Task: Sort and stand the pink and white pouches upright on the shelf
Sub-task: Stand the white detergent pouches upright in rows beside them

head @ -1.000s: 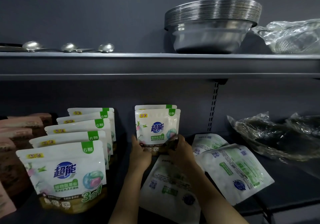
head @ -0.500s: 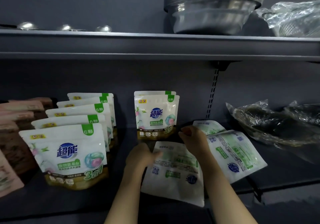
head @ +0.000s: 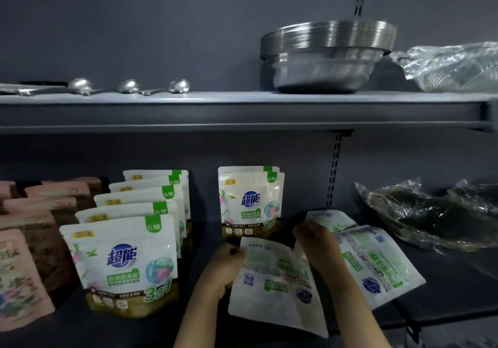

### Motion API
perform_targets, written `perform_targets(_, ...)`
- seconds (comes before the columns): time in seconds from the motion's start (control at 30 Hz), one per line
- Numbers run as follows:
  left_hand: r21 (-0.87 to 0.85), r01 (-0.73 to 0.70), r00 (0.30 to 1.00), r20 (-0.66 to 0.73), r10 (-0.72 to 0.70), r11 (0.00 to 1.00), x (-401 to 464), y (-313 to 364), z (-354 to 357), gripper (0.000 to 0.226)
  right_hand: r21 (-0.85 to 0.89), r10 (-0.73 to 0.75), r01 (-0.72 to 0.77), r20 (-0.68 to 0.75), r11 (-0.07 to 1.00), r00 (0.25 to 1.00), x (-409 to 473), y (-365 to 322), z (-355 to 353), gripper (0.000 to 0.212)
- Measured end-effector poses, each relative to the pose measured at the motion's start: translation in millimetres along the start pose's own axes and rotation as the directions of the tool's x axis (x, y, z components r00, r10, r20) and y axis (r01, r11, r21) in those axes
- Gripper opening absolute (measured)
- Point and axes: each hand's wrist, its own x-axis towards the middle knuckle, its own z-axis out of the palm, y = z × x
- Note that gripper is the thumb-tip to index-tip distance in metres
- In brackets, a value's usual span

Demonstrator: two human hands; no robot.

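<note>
Stacked steel bowls (head: 326,59) and three spoons (head: 129,87) up on the upper shelf (head: 215,110), beside clear plastic bags (head: 452,64).

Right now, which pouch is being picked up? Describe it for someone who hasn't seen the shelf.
On the lower shelf, in front of the short upright pair, white pouches lie flat. It's the nearest flat pouch, back side up with a QR code, gripped by both the left hand and right hand.

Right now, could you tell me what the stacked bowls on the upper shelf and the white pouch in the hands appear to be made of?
The stacked bowls look like polished metal, probably stainless steel: grey, with bright reflections on the rims. The white pouch held by the left hand and right hand looks like thin printed plastic film, bending and faintly glossy.
</note>
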Motion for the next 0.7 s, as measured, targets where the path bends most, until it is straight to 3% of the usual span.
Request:
perform_targets(0.13, -0.306, -0.042, 0.999, -0.03, 0.035, 0.951, -6, 18, -4, 0.009, 0.109, -0.035, 0.034, 0.006, 0.993, 0.999, -1, 6, -9, 0.017)
perform_targets(0.2, -0.418, -0.06, 0.998, -0.022, 0.056, 0.907, -7, 26, -7, 0.022, 0.163, -0.041, 0.042, -0.01, 0.986, 0.999, 3, 7, -13, 0.021)
perform_targets(0.3, -0.564, 0.01, 0.999, 0.044, 0.018, 0.826, -9, 34, -9, 0.021, 0.243, -0.022, 0.019, 0.011, 0.97, 1.0, 7, 9, -13, 0.02)
perform_targets(0.43, -0.747, 0.065, 0.998, 0.054, -0.037, 0.662, -8, 35, -12, 0.022, 0.491, 0.079, -0.081, 0.025, 0.868, 0.997, 5, 6, -16, 0.028)
perform_targets(0.57, -0.883, 0.09, 0.996, 0.072, -0.057, 0.461, -9, 36, -21, 0.019, 0.5, 0.119, -0.086, -0.035, 0.862, 0.992, 5, 2, -20, 0.032)
perform_targets(0.7, -0.947, 0.22, 0.975, 0.223, -0.015, 0.236, -13, 38, -28, 0.016, 0.579, -0.116, 0.05, 0.078, 0.814, 0.99, -2, -3, -22, 0.052)
